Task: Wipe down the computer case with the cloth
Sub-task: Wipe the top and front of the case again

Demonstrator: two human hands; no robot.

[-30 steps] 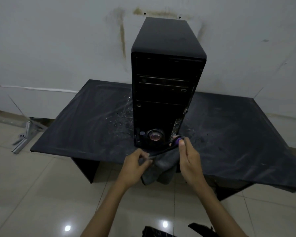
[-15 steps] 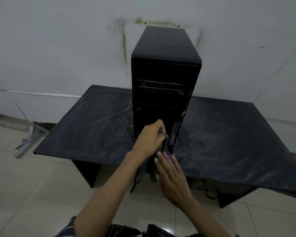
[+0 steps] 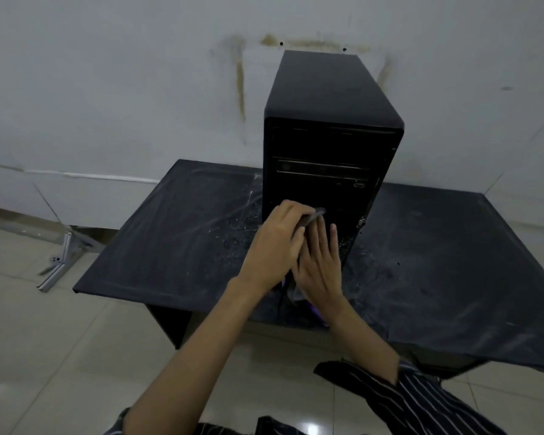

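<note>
Computer case (image 3: 330,142), a tall matte-black box, stands upright on our dusty, streaked black counter (image 3: 170,246), just in from its near edge. Our left hand (image 3: 277,243) grips the grey cloth (image 3: 311,216) against its lower front; our right hand (image 3: 321,268) lies flat, fingers straight, beside it.

The place looked like a bare back room or a small repair room, not a lived-in home. A low black table with a dusty, scratched top (image 3: 170,246) stood against a stained white wall (image 3: 107,89) that had brown drip marks and two small holes. The floor was of glossy beige tiles (image 3: 44,356). A grey metal bracket (image 3: 60,262) lay on the floor near the table's left edge.
</note>
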